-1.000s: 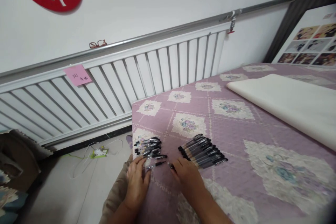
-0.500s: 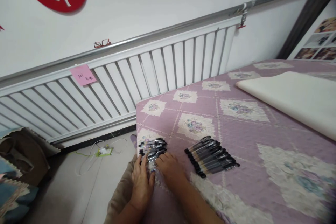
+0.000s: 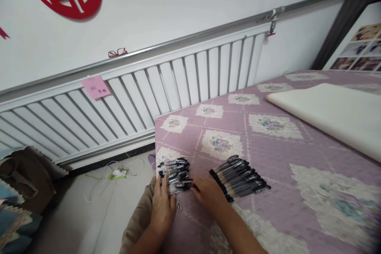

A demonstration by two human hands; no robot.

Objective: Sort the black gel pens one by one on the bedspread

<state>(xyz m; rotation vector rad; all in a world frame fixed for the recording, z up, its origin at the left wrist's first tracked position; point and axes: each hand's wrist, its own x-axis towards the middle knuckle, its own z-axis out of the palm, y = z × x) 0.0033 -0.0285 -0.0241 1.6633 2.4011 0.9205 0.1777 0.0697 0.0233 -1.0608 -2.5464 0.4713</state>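
Note:
Two groups of black pens lie on a purple patterned bedspread (image 3: pixel 262 147). The left pile of pens (image 3: pixel 174 168) sits at the bed's near corner, jumbled. The right row of pens (image 3: pixel 239 177) is laid side by side. My left hand (image 3: pixel 163 204) rests flat, fingers stretched out, its tips touching the left pile's near edge. My right hand (image 3: pixel 208 195) lies between the two groups, fingers curled at the end of a pen (image 3: pixel 183 185) from the left pile.
A folded white sheet (image 3: pixel 330 113) lies at the back right of the bed. A white radiator (image 3: pixel 133 99) with a pink note (image 3: pixel 95 87) lines the wall; red glasses (image 3: pixel 117 52) sit on its pipe. Cables lie on the floor (image 3: pixel 89 214) at left.
My right hand went from beside the right row over to the left pile, then drew back a little to the right with a pen at its fingertips. The left hand stayed by the pile.

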